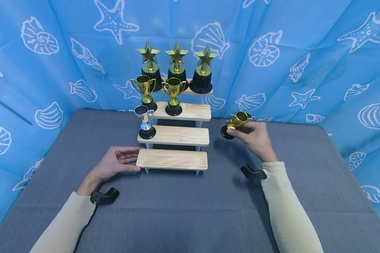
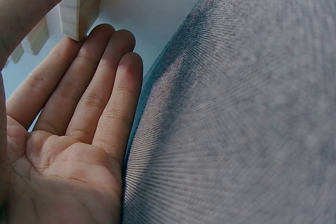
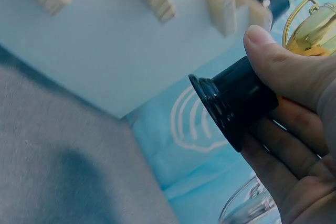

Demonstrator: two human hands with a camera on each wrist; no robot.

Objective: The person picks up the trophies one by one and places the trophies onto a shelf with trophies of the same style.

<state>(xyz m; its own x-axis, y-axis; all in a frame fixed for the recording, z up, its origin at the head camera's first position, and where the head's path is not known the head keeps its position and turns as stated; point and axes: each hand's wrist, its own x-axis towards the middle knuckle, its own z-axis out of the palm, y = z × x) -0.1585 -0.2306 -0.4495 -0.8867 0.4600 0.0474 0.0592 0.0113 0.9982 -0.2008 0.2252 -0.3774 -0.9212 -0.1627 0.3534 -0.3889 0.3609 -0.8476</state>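
Observation:
My right hand (image 1: 257, 140) pinches a gold trophy cup (image 1: 240, 118) by its black base (image 3: 236, 98), tilted, off the right side of a stepped wooden display stand (image 1: 172, 159). A silver cup (image 3: 251, 211) shows past my right fingers, mostly hidden; I cannot tell if the hand touches it. My left hand (image 1: 115, 162) is at the left end of the lowest step, fingers (image 2: 115, 103) extended, thumb by its front corner. On the stand are a silver cup (image 1: 144, 117), two gold cups (image 1: 174, 88) and three gold star trophies (image 1: 203, 68) on the top step.
Grey cloth covers the table (image 1: 190, 211). A blue curtain (image 1: 272, 45) with white shells and starfish hangs behind and at both sides. White side panels (image 3: 121, 51) support the steps. A black wrist device (image 1: 104, 196) is on each forearm.

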